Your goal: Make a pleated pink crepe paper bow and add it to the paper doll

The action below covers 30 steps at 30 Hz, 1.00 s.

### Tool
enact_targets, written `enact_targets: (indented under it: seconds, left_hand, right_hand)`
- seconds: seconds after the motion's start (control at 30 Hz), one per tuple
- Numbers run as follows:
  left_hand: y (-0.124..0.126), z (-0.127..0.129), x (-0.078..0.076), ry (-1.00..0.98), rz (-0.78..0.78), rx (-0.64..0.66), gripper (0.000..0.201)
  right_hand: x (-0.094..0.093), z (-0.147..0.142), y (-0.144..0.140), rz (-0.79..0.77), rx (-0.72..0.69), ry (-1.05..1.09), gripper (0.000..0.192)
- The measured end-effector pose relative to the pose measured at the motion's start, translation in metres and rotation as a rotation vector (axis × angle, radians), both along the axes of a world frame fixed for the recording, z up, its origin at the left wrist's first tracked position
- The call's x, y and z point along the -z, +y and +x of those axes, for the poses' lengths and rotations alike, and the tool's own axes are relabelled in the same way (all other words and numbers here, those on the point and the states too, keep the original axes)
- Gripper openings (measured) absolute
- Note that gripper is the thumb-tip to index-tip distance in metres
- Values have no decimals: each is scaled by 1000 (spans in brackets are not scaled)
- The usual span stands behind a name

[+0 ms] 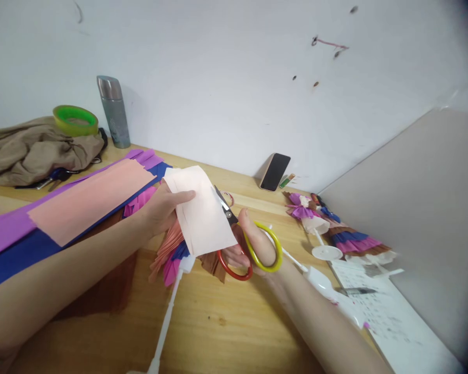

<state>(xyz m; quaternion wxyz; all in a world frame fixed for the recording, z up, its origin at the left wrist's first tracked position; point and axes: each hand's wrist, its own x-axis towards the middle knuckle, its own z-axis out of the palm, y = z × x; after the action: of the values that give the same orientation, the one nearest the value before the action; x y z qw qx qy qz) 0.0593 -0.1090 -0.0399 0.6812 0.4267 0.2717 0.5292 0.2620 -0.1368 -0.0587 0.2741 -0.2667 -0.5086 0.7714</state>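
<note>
My left hand (pixel 166 208) pinches a pale, near-white sheet of paper (pixel 205 215) by its left side, the thumb lying on top. In my right hand (pixel 253 246) is a pair of scissors (pixel 271 262) with one yellow and one red handle loop. The scissor blades lie at the right edge of the sheet, pointing up and away; whether they touch it I cannot tell. Beneath the sheet, pleated peach, blue and magenta paper (pixel 171 265) shows, partly hidden. A white stand rod (pixel 166 322) runs below it toward the front.
Purple, blue and peach paper strips (pixel 91 200) lie at left. Behind them are a brown cloth (pixel 35 150), a tape roll (pixel 76 119) and a bottle (pixel 115 114). A phone (pixel 275 171) leans on the wall. Right are pleated paper pieces (pixel 351 239), a glue gun (pixel 331 293) and a written sheet (pixel 405 322).
</note>
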Motion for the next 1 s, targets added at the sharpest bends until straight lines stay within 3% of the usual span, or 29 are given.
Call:
enact_targets:
  seconds: [0.3, 0.57, 1.0]
  left_hand:
    - [4, -3, 5, 25, 20, -2, 30]
    - [-2, 3, -1, -16, 80, 182, 16]
    - [0, 1, 3, -51, 35, 97, 24]
  right_hand:
    - [-2, 0, -1, 3, -1, -35, 74]
    - [0, -5, -4, 191, 38, 8, 79]
    - [5, -10, -4, 108, 88, 15, 80]
